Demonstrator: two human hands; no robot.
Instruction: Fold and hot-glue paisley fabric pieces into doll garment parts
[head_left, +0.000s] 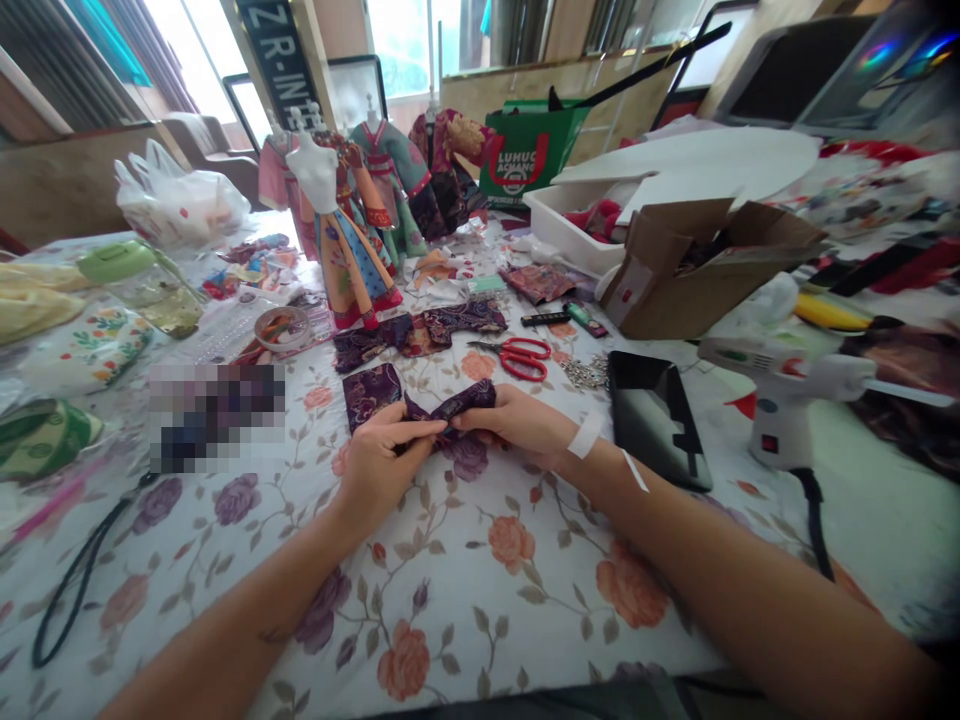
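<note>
Both hands meet over the flowered tablecloth, pinching a dark purple patterned piece of fabric (469,400) between them. My left hand (390,445) is closed on its left part, thumb and forefinger together. My right hand (514,425) grips the other end, its fingers partly hidden behind the cloth. Two strips of white tape (586,434) stick to the right wrist and forearm. Just behind the left hand lies a flat dark purple fabric piece (371,392). Farther back are more patterned pieces (424,332) and a pair of red-handled scissors (521,357).
A black tablet (656,420) lies right of my right hand, with a white glue gun (780,395) beyond it. Behind stand a cardboard box (675,275) and small dress forms in robes (349,240). A lidded jar (146,285) and a black strap (82,575) are at left.
</note>
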